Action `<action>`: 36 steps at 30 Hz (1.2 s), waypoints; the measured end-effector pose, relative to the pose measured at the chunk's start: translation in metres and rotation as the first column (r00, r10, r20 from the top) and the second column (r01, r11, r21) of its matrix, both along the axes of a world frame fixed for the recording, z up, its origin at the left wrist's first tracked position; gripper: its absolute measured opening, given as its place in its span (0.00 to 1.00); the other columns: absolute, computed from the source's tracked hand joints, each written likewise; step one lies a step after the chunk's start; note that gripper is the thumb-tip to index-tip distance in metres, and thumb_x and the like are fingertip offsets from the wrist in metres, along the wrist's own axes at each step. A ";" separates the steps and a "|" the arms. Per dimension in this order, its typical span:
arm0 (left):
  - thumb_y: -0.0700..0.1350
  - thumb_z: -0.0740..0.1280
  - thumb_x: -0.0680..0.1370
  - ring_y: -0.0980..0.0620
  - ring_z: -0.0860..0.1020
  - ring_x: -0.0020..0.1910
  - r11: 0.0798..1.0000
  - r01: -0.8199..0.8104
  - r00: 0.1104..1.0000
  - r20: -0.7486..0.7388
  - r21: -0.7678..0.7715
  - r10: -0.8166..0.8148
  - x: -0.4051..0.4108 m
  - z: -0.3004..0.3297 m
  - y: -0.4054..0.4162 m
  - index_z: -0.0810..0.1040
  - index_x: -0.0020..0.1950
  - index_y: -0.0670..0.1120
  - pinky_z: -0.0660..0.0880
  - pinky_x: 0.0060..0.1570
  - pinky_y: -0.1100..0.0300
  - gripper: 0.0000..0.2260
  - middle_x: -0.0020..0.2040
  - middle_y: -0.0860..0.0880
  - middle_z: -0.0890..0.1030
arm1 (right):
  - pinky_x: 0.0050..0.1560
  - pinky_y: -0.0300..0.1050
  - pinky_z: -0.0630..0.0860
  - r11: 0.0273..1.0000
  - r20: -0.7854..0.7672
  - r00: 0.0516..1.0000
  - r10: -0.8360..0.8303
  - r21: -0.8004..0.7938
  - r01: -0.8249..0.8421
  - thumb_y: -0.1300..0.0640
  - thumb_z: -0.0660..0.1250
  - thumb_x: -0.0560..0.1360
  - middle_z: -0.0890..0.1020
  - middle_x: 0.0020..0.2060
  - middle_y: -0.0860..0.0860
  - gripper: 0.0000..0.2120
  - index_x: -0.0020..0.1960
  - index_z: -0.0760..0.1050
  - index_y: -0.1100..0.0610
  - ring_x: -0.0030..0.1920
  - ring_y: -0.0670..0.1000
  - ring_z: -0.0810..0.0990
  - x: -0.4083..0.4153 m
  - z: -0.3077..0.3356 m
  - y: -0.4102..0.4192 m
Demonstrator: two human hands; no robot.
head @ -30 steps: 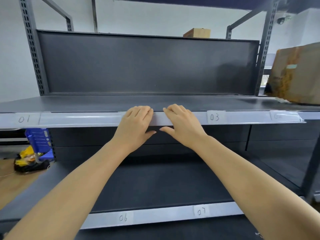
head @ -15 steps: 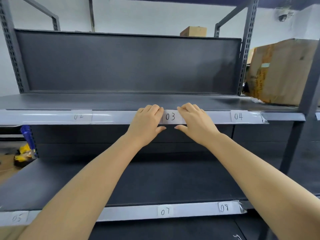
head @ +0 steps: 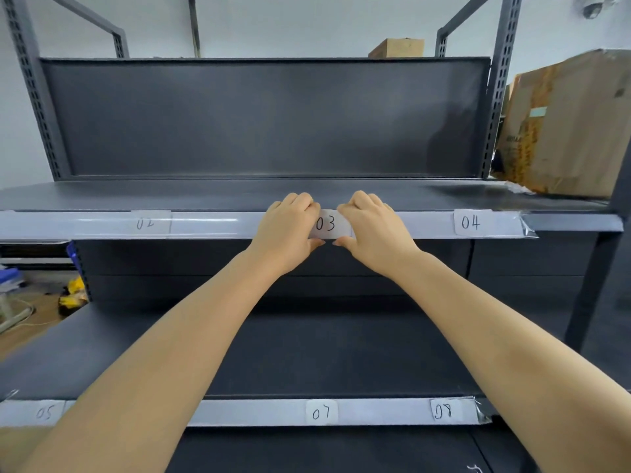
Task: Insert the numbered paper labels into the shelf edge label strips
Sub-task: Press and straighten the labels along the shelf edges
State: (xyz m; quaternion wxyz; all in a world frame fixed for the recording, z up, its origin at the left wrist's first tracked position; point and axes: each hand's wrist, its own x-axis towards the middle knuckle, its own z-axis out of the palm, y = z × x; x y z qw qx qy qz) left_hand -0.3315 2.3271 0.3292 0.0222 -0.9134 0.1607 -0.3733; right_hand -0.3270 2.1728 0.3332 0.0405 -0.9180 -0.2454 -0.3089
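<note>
Two hands, left hand (head: 286,233) and right hand (head: 375,230), flank label 03 (head: 326,224).

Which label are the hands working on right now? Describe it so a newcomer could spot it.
Find the clear label strip along the upper dark grey metal shelf. Midway along it, the white paper label "03" sits between the left hand and right hand. Its neighbours "02" and "04" are untouched.

Dark grey shelves, pale strips, white labels

The shelf (head: 239,194) and back panel (head: 266,117) are dark grey; the strip (head: 211,225) is translucent pale grey; the 03 label (head: 326,224) is white with black handwritten digits; the box (head: 566,124) is brown with yellowish print.
</note>
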 end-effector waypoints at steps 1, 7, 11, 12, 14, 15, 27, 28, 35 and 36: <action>0.51 0.67 0.75 0.49 0.69 0.59 1.000 -0.004 1.000 -0.006 -0.001 0.004 0.000 0.000 0.000 0.71 0.64 0.42 0.65 0.57 0.57 0.21 0.59 0.48 0.72 | 0.60 0.45 0.67 1.000 0.000 1.000 0.000 0.000 0.000 0.51 0.66 0.76 0.71 0.58 0.53 0.19 0.63 0.70 0.59 0.58 0.54 0.70 -0.001 0.000 0.000; 0.50 0.67 0.76 0.49 0.69 0.59 1.000 -0.023 1.000 -0.021 0.006 0.023 -0.001 -0.001 -0.002 0.70 0.64 0.42 0.65 0.57 0.57 0.20 0.60 0.47 0.72 | 0.57 0.45 0.68 0.999 0.008 1.000 -0.011 -0.046 0.011 0.50 0.66 0.76 0.71 0.57 0.53 0.18 0.61 0.70 0.59 0.57 0.53 0.70 -0.004 0.004 0.002; 0.48 0.66 0.76 0.48 0.70 0.58 0.999 -0.039 0.999 -0.020 -0.005 0.039 -0.003 -0.004 -0.005 0.71 0.64 0.42 0.65 0.56 0.57 0.19 0.60 0.47 0.73 | 0.55 0.44 0.68 0.999 0.017 1.000 0.005 -0.049 -0.004 0.50 0.65 0.77 0.71 0.58 0.53 0.18 0.62 0.70 0.59 0.57 0.53 0.71 -0.005 0.004 -0.003; 0.48 0.67 0.76 0.48 0.71 0.58 0.999 -0.044 0.999 -0.016 -0.010 0.044 -0.004 -0.006 -0.006 0.71 0.64 0.42 0.65 0.56 0.57 0.18 0.60 0.47 0.73 | 0.55 0.44 0.69 0.998 0.016 1.000 0.014 -0.059 -0.013 0.50 0.64 0.77 0.72 0.59 0.53 0.18 0.63 0.69 0.59 0.57 0.54 0.71 -0.005 0.004 -0.006; 0.49 0.68 0.76 0.47 0.70 0.59 0.998 -0.064 0.998 -0.009 -0.024 0.064 -0.007 -0.008 -0.011 0.71 0.64 0.42 0.65 0.58 0.56 0.20 0.61 0.46 0.73 | 0.58 0.45 0.69 0.996 0.030 0.999 0.025 -0.090 -0.022 0.51 0.64 0.77 0.72 0.61 0.53 0.20 0.66 0.67 0.59 0.59 0.54 0.71 -0.006 0.003 -0.016; 0.49 0.68 0.75 0.47 0.70 0.61 0.997 -0.073 0.997 -0.007 -0.029 0.073 -0.008 -0.007 -0.015 0.71 0.65 0.41 0.64 0.59 0.56 0.21 0.62 0.46 0.72 | 0.60 0.46 0.68 0.995 0.038 0.999 0.020 -0.096 -0.016 0.50 0.63 0.78 0.71 0.62 0.52 0.22 0.68 0.66 0.59 0.60 0.54 0.70 -0.006 0.003 -0.023; 0.51 0.64 0.77 0.48 0.67 0.64 0.989 0.100 0.995 0.010 0.110 -0.101 0.000 -0.003 -0.128 0.68 0.66 0.43 0.62 0.62 0.56 0.21 0.65 0.47 0.70 | 0.60 0.44 0.68 0.979 0.046 0.978 -0.204 -0.021 0.205 0.48 0.65 0.76 0.71 0.63 0.52 0.25 0.69 0.66 0.59 0.63 0.53 0.70 -0.012 0.001 -0.150; 0.52 0.64 0.78 0.49 0.67 0.64 0.988 0.102 0.995 0.011 0.117 -0.103 0.002 -0.003 -0.136 0.68 0.66 0.43 0.62 0.63 0.56 0.21 0.65 0.48 0.70 | 0.60 0.44 0.68 0.976 0.041 0.976 -0.215 -0.020 0.216 0.48 0.65 0.76 0.71 0.64 0.51 0.25 0.69 0.65 0.58 0.63 0.53 0.70 -0.012 0.001 -0.158; 0.54 0.62 0.78 0.49 0.68 0.61 0.985 0.096 0.995 -0.011 0.147 -0.095 0.014 0.005 -0.169 0.66 0.67 0.44 0.66 0.56 0.58 0.22 0.64 0.49 0.69 | 0.61 0.45 0.69 0.974 0.016 0.974 -0.225 -0.032 0.226 0.49 0.66 0.76 0.72 0.63 0.51 0.24 0.68 0.67 0.58 0.62 0.52 0.70 -0.002 0.006 -0.188; 0.54 0.63 0.78 0.49 0.69 0.60 0.985 0.094 0.996 -0.007 0.142 -0.094 0.015 0.006 -0.173 0.66 0.66 0.44 0.66 0.54 0.59 0.22 0.63 0.49 0.70 | 0.60 0.45 0.69 0.974 0.004 0.975 -0.221 -0.040 0.221 0.49 0.66 0.76 0.72 0.62 0.51 0.23 0.67 0.67 0.58 0.62 0.53 0.70 -0.001 0.007 -0.190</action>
